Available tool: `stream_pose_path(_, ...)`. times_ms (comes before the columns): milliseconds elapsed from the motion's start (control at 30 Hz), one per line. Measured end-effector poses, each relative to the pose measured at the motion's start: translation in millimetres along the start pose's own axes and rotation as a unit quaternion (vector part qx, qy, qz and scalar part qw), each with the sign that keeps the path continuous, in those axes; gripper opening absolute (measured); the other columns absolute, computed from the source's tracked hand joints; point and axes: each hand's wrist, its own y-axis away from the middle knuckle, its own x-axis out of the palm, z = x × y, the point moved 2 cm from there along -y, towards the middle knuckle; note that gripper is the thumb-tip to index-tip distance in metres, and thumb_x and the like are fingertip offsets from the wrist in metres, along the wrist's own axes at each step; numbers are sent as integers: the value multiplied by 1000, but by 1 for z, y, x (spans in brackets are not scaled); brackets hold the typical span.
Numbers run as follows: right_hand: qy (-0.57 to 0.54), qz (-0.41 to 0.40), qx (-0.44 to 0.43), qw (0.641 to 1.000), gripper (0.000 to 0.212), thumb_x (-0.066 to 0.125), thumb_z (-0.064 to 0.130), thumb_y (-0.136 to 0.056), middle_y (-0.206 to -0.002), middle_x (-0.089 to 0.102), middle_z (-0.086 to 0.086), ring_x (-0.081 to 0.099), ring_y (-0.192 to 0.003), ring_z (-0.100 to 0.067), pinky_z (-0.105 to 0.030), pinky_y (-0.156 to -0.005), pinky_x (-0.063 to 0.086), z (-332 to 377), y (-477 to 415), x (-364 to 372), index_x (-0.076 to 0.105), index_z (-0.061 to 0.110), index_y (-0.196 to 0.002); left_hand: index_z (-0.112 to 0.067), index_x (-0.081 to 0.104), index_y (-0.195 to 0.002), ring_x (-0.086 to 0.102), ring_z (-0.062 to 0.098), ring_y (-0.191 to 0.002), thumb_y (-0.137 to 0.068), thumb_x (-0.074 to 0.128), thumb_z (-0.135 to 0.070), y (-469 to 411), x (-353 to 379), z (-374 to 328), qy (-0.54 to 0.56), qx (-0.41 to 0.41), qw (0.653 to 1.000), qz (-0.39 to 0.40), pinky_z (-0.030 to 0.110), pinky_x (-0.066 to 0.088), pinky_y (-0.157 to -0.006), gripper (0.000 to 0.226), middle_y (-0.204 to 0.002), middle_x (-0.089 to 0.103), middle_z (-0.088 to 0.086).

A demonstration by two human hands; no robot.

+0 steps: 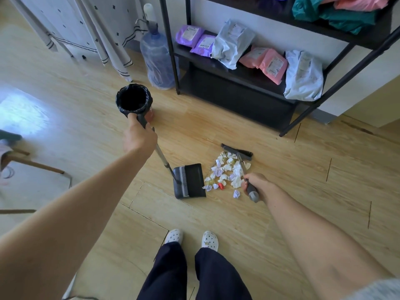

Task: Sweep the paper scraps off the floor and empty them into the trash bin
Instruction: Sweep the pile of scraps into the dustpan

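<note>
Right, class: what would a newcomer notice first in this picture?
The pile of paper scraps on the floor, mid-frame, between the black dustpan on its left and the broom head beyond it. Next, the black-lined trash bin further left, and pink and purple parcels on the dark shelf.

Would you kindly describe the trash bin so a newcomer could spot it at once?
Start at the black shelf rack against the wall; a big blue water jug stands at its left end. The trash bin sits on the floor just in front of that jug: small, round, and alone lined with a black bag.
</note>
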Motion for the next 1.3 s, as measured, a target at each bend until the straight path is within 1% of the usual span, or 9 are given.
stream_pose_path(100, 26, -9, 14, 1000, 28, 37, 2, -94, -39, 41, -3, 36, -24, -11, -15, -33, 35, -22, 0, 12, 42, 8, -67, -14, 38, -129, 56, 34, -88, -98, 40, -20, -5, -1, 3, -7, 1, 1000, 7, 36, 40, -62, 31, -112, 60, 16)
stream_pose_path(267, 47, -9, 58, 997, 23, 37, 2, -95, -48, 38, -4, 32, -23, -10, -12, -32, 31, -65, 29, 31, 45, 6, -73, -21, 30, -136, 62, 38, -99, -98, 39, -18, -7, -1, 2, -2, 2, 1000, 19, 48, 55, -78, 39, -119, 60, 16)
stream_pose_path(433, 38, 17, 96, 994, 24, 38, 8, -98, -33, 38, -1, 33, -24, -10, -13, -30, 30, -90, 60, 52, 42, 6, -75, -19, 28, -135, 62, 40, -96, -98, 37, -16, -7, -3, 1, -23, -5, 999, 33, 46, 54, -72, 38, -113, 61, 20)
stream_pose_path(533, 44, 25, 103, 993, 19, 39, 8, -98, -39, 38, -2, 33, -26, -10, -14, -30, 30, -99, 72, 61, 44, 5, -80, -15, 27, -137, 60, 40, -99, -99, 36, -16, -7, -3, -1, -36, 1, 999, 37, 43, 48, -67, 39, -113, 60, 21)
stream_pose_path(667, 74, 19, 82, 994, 21, 41, 5, -96, -49, 38, -4, 34, -26, -10, -15, -31, 31, -104, 88, 68, 41, 6, -75, -16, 28, -133, 59, 40, -100, -98, 35, -16, -9, -4, -2, -36, 6, 998, 47, 43, 47, -67, 36, -111, 60, 21)
stream_pose_path(800, 114, -12, 64, 991, 18, 42, 7, -94, -41, 40, -2, 36, -27, -11, -15, -33, 33, -103, 100, 61, 43, 7, -76, -13, 27, -135, 58, 41, -103, -98, 36, -17, -15, -8, 0, -35, 13, 998, 53, 44, 48, -70, 38, -114, 59, 22)
stream_pose_path(933, 146, -40, 29, 988, 8, 46, 9, -93, -38, 42, -1, 37, -27, -11, -15, -36, 34, -99, 108, 40, 51, 4, -88, -11, 27, -137, 58, 43, -104, -98, 37, -18, -21, -12, 1, -33, 12, 998, 55, 51, 53, -82, 41, -116, 58, 23)
stream_pose_path(1067, 227, -72, -22, 971, 19, 50, 11, -91, -50, 48, -6, 43, -37, -15, -20, -40, 38, -92, 115, 15, 55, 4, -108, -12, 25, -139, 59, 42, -103, -98, 37, -18, -24, -12, 0, -33, 12, 998, 59, 52, 53, -83, 43, -116, 58, 23)
stream_pose_path(1300, 344, -200, -74, 914, 28, 47, 27, -92, -53, 59, -7, 53, -39, -19, -22, -43, 43, -63, 122, -17, 55, 5, -76, -14, 26, -138, 58, 42, -103, -97, 38, -14, -17, -8, -7, -30, 13, 997, 73, 51, 52, -83, 43, -117, 58, 22)
